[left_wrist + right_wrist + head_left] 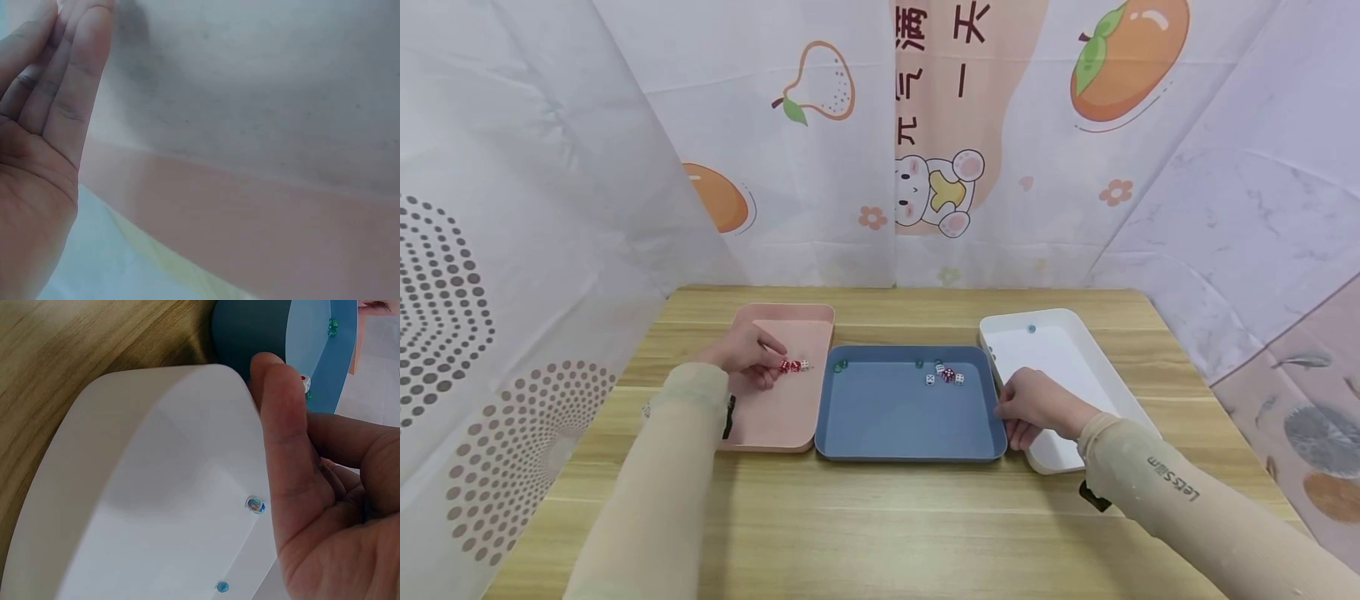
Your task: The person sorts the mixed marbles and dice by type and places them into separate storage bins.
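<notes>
My left hand (750,354) is over the pink tray (775,429). Its thumb and fingertips pinch the nearest red die (784,366) of a short row. Beside that die lie another red die (795,366) and a white die (805,365). In the left wrist view the fingertips of that hand (53,106) meet at the top edge, so most of what they hold is out of sight. My right hand (1033,406) grips the right rim of the blue tray (910,429), thumb on the inner side and fingers outside, next to the white tray (1101,367).
Inside the blue tray are white dice (930,379), a dark red die (948,375) and green pieces (840,365) along the back. Small blue beads (255,504) lie in the white tray. The wooden table (850,533) meets a printed curtain (820,167) behind.
</notes>
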A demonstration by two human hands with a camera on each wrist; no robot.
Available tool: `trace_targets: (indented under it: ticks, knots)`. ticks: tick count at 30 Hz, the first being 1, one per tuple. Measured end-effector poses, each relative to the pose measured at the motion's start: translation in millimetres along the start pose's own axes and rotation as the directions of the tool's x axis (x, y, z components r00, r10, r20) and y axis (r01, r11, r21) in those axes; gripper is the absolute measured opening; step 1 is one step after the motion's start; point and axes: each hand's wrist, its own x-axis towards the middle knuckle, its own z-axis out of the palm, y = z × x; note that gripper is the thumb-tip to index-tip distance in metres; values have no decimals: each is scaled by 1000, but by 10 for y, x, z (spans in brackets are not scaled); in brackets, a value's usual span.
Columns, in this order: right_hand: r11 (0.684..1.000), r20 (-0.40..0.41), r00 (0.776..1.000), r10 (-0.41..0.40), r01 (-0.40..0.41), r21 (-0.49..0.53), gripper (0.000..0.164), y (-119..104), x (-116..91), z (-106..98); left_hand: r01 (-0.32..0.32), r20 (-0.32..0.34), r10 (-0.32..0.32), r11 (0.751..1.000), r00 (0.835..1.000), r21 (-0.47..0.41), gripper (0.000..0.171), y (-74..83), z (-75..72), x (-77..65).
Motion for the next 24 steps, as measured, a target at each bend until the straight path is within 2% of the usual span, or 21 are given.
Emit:
trace_targets:
  ticks: [5, 9, 15, 19, 24]
  knots:
    - [1000, 2, 1000, 3, -3, -1, 16, 5, 1, -4, -79, -19, 80, 997, 997, 11, 34, 112, -33, 29]
    - [1000, 2, 1000, 9, -9, 1, 16, 3, 8, -9, -107, -9, 107, 994, 994, 29, 32, 293, 11, 19]
    - [1000, 5, 1000, 11, -11, 5, 16, -2, -5, -9, -100, 50, 98, 994, 994, 44, 34, 596, 149, 26]
    - [1000, 5, 1000, 10, -10, 8, 16, -4, -3, -5, -80, 119, 82, 997, 989, -23, 40, 718, 248, 91]
    - [1000, 3, 1000, 14, -14, 5, 16, 1, 0, 3, -130, 188, 134, 991, 973, -31, 44, 825, 395, 251]
